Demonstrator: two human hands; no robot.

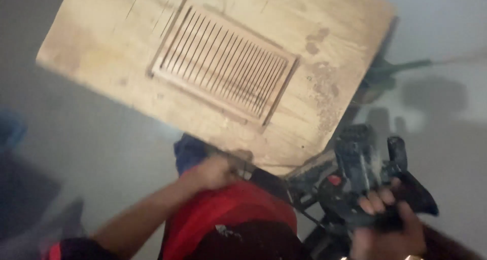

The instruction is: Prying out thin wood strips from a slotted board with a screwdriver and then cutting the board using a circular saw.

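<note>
Two hands at the frame's bottom: the right hand (388, 224) grips a bulky, probably heavy power saw (362, 174) by its handle, the left hand (213, 173) rests closed against a stiff plywood board (122, 42).

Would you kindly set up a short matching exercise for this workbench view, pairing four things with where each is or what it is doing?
Things:
1. slatted wooden vent grille
2. power tool
3. left hand
4. plywood board

Places or states:
A. gripped in the right hand
B. lying on the board's middle
C. at the board's near edge
D. under the grille, tilted in view

Pairs: 1-B, 2-A, 3-C, 4-D
</note>
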